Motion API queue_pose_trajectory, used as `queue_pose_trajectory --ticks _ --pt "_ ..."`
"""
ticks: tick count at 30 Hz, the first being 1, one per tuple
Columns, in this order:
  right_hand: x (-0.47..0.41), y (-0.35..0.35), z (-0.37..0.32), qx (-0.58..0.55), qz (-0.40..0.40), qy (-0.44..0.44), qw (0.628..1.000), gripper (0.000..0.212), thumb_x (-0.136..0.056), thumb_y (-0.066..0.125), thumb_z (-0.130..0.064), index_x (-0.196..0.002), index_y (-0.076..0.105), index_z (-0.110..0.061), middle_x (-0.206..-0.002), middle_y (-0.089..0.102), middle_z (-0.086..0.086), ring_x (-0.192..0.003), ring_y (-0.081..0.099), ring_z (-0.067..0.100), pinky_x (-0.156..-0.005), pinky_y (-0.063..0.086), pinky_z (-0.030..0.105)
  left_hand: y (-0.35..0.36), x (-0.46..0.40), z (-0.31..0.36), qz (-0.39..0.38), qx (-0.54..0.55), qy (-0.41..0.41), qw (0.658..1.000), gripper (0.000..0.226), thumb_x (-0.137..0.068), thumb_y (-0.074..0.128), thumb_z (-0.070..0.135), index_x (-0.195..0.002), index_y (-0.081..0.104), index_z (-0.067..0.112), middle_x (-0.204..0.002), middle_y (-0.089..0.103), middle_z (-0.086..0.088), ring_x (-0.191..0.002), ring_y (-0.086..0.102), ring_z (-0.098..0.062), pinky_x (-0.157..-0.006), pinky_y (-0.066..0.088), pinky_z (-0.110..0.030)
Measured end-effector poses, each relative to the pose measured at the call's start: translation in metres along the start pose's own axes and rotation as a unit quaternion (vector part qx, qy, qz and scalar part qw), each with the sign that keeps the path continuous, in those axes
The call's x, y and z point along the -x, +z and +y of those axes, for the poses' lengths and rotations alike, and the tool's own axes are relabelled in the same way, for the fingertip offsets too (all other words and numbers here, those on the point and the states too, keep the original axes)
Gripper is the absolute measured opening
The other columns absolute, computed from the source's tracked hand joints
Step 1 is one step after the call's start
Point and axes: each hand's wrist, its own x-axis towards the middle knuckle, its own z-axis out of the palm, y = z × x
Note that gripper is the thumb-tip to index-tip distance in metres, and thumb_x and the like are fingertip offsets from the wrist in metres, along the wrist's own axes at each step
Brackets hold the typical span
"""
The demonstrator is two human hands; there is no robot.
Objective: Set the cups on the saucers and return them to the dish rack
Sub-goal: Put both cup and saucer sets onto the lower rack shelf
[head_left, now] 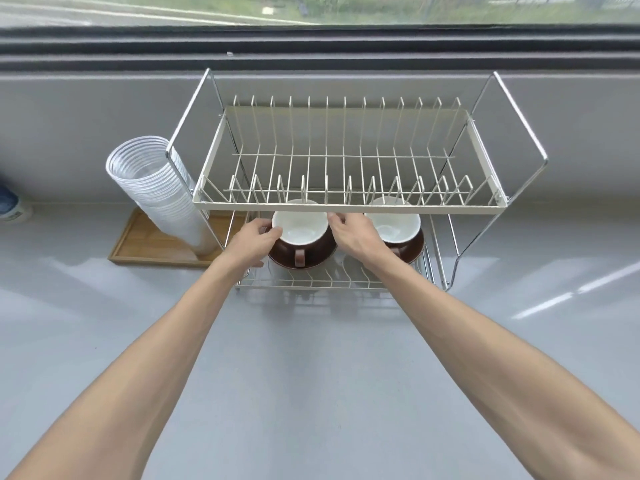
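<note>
Two brown cups with white insides stand on brown saucers on the lower shelf of the two-tier wire dish rack (349, 204). The left cup (300, 230) sits on its saucer (291, 262) with its handle facing me. My left hand (251, 242) grips this cup and saucer from the left, thumb at the cup's rim. My right hand (349, 233) holds the cup's right side, fingers curled at the rim. The right cup (396, 221) rests on its saucer (414, 252), partly hidden behind my right wrist.
The rack's upper shelf (346, 154) holds nothing and overhangs the cups. A tilted stack of clear plastic cups (156, 181) stands on a wooden tray (145, 244) left of the rack. A blue-and-white container (10, 206) is at the far left. Grey countertop lies in front.
</note>
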Motion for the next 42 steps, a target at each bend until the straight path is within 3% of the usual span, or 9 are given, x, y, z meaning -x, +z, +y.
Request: queue_pose_trajectory --ticks 2,5,10,15,19,25,31,37,42 --pt "0.008 -0.005 0.001 0.007 -0.005 -0.018 1.000 0.037 -0.103 0.041 -0.031 -0.107 0.071 -0.010 -0.109 0.073 0.012 -0.108 0.062 0.033 -0.095 0.047 0.039 -0.004 0.009 0.003 -0.012 -0.020 0.000 1.000 0.050 -0.099 0.051 0.039 -0.145 0.047 0.019 -0.144 0.052 -0.005 -0.123 0.056 -0.030 -0.089 0.055 -0.043" --pt "0.027 -0.016 0.000 0.022 0.000 -0.036 0.999 0.039 -0.101 0.042 -0.028 -0.129 0.064 -0.012 -0.131 0.067 0.009 -0.125 0.058 0.029 -0.107 0.043 0.041 -0.007 0.023 0.007 -0.020 -0.074 0.004 0.997 0.047 -0.100 0.049 0.040 -0.142 0.052 0.019 -0.137 0.056 -0.006 -0.118 0.058 -0.030 -0.088 0.054 -0.041" --pt "0.050 -0.034 0.010 0.070 0.016 -0.054 0.996 0.037 -0.101 0.043 -0.027 -0.130 0.063 -0.016 -0.131 0.067 0.007 -0.124 0.059 0.027 -0.105 0.045 0.043 0.001 0.047 0.020 -0.037 -0.211 0.053 0.975 0.047 -0.098 0.048 0.045 -0.140 0.055 0.025 -0.130 0.062 -0.002 -0.116 0.060 -0.028 -0.089 0.049 -0.035" --pt "0.065 -0.055 0.025 0.256 0.068 -0.098 0.959 0.034 -0.102 0.040 -0.027 -0.124 0.065 -0.020 -0.125 0.067 0.007 -0.114 0.062 0.033 -0.088 0.052 0.043 0.032 0.063 0.046 -0.036 -0.393 0.168 0.903 0.049 -0.098 0.043 0.047 -0.144 0.048 0.032 -0.131 0.066 -0.004 -0.122 0.059 -0.029 -0.097 0.049 -0.037" --pt "0.064 -0.069 0.041 0.325 0.099 -0.131 0.932 0.036 -0.102 0.042 -0.029 -0.133 0.057 -0.019 -0.134 0.059 0.004 -0.121 0.057 0.032 -0.090 0.052 0.044 0.065 0.066 0.060 0.016 -0.435 0.269 0.860 0.047 -0.100 0.041 0.047 -0.144 0.047 0.031 -0.136 0.061 0.001 -0.124 0.057 -0.027 -0.089 0.050 -0.040" --pt "0.055 -0.080 0.065 0.283 0.166 -0.123 0.937 0.039 -0.099 0.049 -0.034 -0.132 0.057 -0.015 -0.124 0.062 0.012 -0.123 0.053 0.032 -0.092 0.050 0.046 0.108 0.052 0.061 0.064 -0.313 0.270 0.908 0.052 -0.100 0.043 0.047 -0.148 0.042 0.028 -0.145 0.051 0.003 -0.125 0.055 -0.028 -0.091 0.049 -0.044" --pt "0.032 -0.079 0.078 0.118 0.162 -0.016 0.980 0.045 -0.102 0.044 -0.039 -0.122 0.058 -0.001 -0.124 0.058 0.021 -0.118 0.053 0.038 -0.097 0.043 0.044 0.140 0.037 0.067 0.062 -0.092 0.133 0.985 0.057 -0.100 0.044 0.047 -0.150 0.040 0.022 -0.149 0.052 -0.009 -0.134 0.050 -0.031 -0.105 0.039 -0.041" --pt "0.011 -0.077 0.087 -0.013 0.138 0.078 0.987 0.046 -0.103 0.039 -0.037 -0.125 0.054 0.001 -0.127 0.059 0.023 -0.121 0.053 0.040 -0.098 0.042 0.043 0.154 0.018 0.075 0.048 -0.029 0.045 0.997 0.055 -0.100 0.042 0.045 -0.146 0.044 0.016 -0.146 0.053 -0.015 -0.134 0.048 -0.034 -0.109 0.036 -0.043" --pt "0.003 -0.075 0.096 -0.065 0.127 0.111 0.984 0.039 -0.106 0.033 -0.029 -0.129 0.054 -0.007 -0.129 0.061 0.017 -0.123 0.052 0.036 -0.093 0.039 0.037 0.162 0.014 0.074 0.028 -0.018 0.013 0.999 0.060 -0.095 0.041 0.051 -0.149 0.041 0.026 -0.146 0.054 -0.011 -0.123 0.059 -0.038 -0.108 0.042 -0.048"
